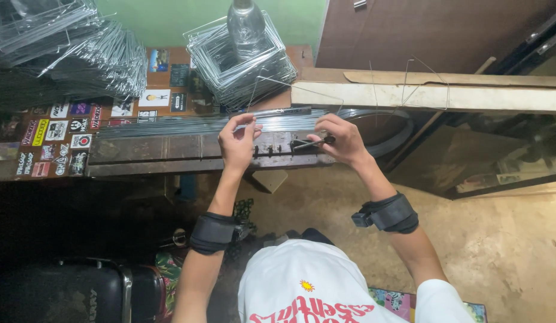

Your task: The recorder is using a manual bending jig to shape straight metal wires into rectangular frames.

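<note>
Workbench: left hand pinches wire; right hand grips bending lever.

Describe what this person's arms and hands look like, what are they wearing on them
Both hands, the left hand and the right hand, are bare, with no gloves. Each forearm carries a wide black strap band, one near the left wrist, one near the right. Short white sleeves of a T-shirt end above the elbows.

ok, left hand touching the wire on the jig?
Touching. Head view: left hand fingertips pinch a thin wire above the wooden jig; no gap visible.
</note>
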